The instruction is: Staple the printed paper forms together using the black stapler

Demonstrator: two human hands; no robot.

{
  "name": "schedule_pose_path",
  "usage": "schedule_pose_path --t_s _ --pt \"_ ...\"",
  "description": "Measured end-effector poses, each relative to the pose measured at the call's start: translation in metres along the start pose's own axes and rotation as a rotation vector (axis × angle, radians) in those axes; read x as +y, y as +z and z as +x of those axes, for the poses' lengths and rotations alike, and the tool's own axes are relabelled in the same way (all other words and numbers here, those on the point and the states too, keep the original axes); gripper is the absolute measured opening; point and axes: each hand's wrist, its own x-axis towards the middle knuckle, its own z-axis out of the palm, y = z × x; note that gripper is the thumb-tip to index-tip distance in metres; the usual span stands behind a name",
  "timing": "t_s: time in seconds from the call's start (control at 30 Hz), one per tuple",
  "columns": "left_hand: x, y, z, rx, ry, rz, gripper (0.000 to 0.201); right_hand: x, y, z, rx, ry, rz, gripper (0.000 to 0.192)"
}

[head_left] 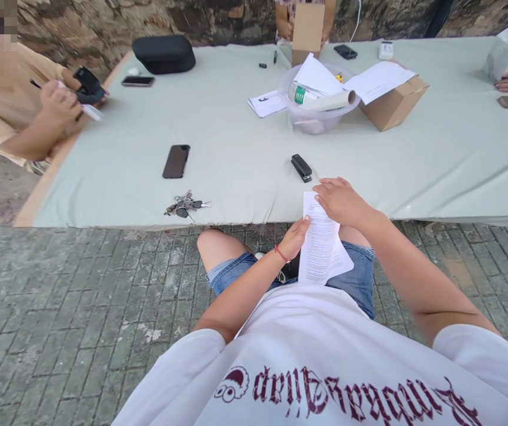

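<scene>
Printed paper sheets (317,248) lie over my lap, their top end at the table's front edge. My left hand (296,235) pinches the sheets' left side, with the thumb on top. My right hand (337,200) rests on the upper right corner of the sheets, its fingers close together over the paper; part of the grip is hidden beneath the palm. Just beyond my right hand, a black stapler (301,168) lies on the tablecloth, apart from both hands. The lower part of the sheets fans out to the right.
Keys (186,206) and a phone (176,161) lie to the left. Further back stand a plastic basin (314,121) of papers and a cardboard box (394,103). A black case (164,54) is at the far left. Co-workers sit left, opposite and right.
</scene>
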Motion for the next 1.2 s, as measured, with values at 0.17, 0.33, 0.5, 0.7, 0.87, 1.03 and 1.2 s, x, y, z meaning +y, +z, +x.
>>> schedule_pose_path --t_s 0.17,0.33,0.5,0.7,0.87,1.03,1.2 --pt "0.001 -0.002 -0.001 0.010 -0.045 -0.033 0.056 0.001 -0.002 0.002 -0.015 -0.040 -0.007 0.044" --pt "0.004 -0.002 -0.004 -0.048 -0.029 -0.032 0.055 -0.007 -0.008 0.002 0.038 -0.092 0.014 0.047" --pt "0.010 0.003 -0.009 -0.072 -0.040 -0.030 0.061 -0.013 -0.013 0.001 0.017 -0.121 -0.004 0.045" --pt "0.013 0.006 -0.013 -0.021 -0.014 0.080 0.064 -0.012 -0.014 0.003 -0.028 -0.170 -0.020 0.043" --pt "0.017 0.007 -0.016 0.026 0.069 0.150 0.062 -0.012 -0.026 0.009 -0.102 -0.185 0.073 0.043" --pt "0.020 -0.002 -0.019 0.031 0.130 0.097 0.063 0.009 -0.048 0.003 -0.144 -0.118 0.227 0.049" --pt "0.024 -0.022 -0.019 0.134 0.118 -0.008 0.060 0.045 -0.059 -0.016 -0.073 0.039 0.319 0.046"
